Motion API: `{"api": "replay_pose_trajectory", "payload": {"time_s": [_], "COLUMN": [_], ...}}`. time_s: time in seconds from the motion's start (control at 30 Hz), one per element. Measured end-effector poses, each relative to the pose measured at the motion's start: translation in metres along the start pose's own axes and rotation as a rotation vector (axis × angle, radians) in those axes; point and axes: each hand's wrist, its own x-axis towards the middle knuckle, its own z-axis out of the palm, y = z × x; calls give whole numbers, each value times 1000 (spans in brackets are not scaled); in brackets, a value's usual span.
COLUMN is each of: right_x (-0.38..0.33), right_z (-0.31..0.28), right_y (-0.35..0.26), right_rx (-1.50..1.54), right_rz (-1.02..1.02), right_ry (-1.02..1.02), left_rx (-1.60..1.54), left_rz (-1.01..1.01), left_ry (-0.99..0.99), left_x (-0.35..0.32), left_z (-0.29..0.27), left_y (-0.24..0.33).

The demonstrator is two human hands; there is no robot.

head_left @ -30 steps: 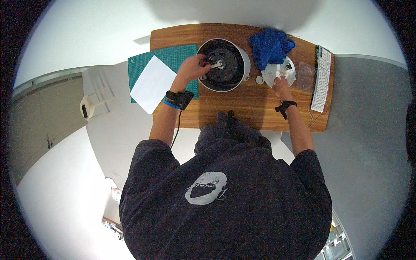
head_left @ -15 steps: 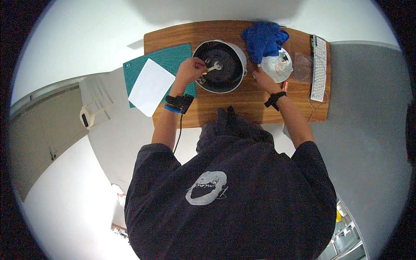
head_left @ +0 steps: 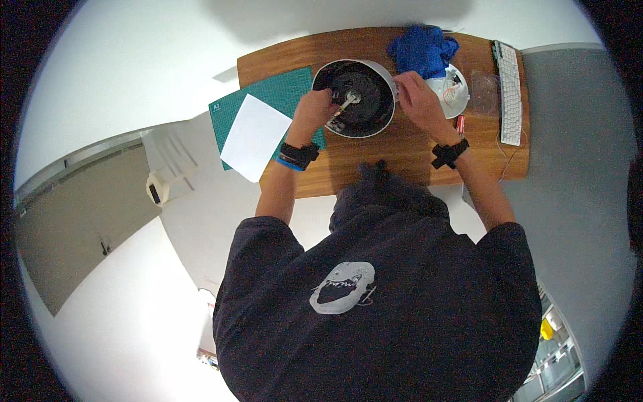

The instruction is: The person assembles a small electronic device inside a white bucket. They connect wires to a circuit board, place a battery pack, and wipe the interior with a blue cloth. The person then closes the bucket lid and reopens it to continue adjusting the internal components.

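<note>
A round pot [head_left: 375, 120] with a dark inside and a pale outer wall stands at the middle of the table. Over its left rim reaches my left hand [head_left: 315, 112], the fingers closed around the near end of a thin cream-coloured stick [head_left: 344, 107]. The stick's far end rests at a pale round spot on the pot's bottom. At the pot's right side, my right hand [head_left: 420, 102] has its fingers bent together against the outer wall near the rim. Its fingertips are partly hidden. Dark bands circle both wrists.
White paper [head_left: 254, 137] lies on a green cutting mat [head_left: 295, 84] to the left. Rightward are a blue cloth [head_left: 423, 50], a white dish-like part [head_left: 457, 100] with thin wires, a small red cylinder [head_left: 460, 124], a clear tray [head_left: 485, 92] and a white keyboard [head_left: 511, 100].
My right hand has moved up from the tabletop by the white part to the pot's right rim. My left hand still holds the stick in the pot. The whole view has shifted slightly.
</note>
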Motion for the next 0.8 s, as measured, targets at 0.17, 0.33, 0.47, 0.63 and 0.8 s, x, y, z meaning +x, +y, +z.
{"api": "replay_pose_trajectory", "payload": {"time_s": [0.17, 0.33, 0.47, 0.63, 0.8], "right_x": [13, -4, -18, -19, -11], "right_z": [18, 50, 64, 72, 71], "right_y": [-31, -32, -30, -26, -27], "right_rx": [38, 15, 7, 8, 13], "right_rz": [-252, -280, -196, -57, 5], "right_ry": [-127, -379, -401, -435, -520], "left_rx": [50, -57, -178, 160, 190], "left_rz": [-3, 55, 4, 96, 113], "left_ry": [55, 66, 14, 114, 154], "left_x": [-11, -28, -40, -50, -39], "left_z": [19, 31, 43, 49, 44], "left_y": [12, 37, 30, 28, 25]}}
